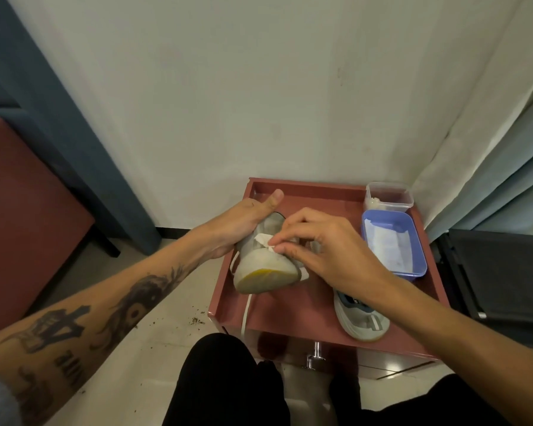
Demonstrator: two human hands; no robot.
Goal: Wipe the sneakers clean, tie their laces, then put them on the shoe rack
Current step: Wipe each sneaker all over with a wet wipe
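Held sneaker (265,267): I see it tipped on its side on the table (290,309), sole toward me, loose lace (246,312) trailing over the front edge.
Left grip (246,222): wrapped round the upper, thumb raised.
Right grip (320,244): pinching a white wipe (263,239) against the side.
Other sneaker (360,318): lying near the right forearm.
Handling: I judge it light and soft-sided, so hold the heel or sole, never the lace.
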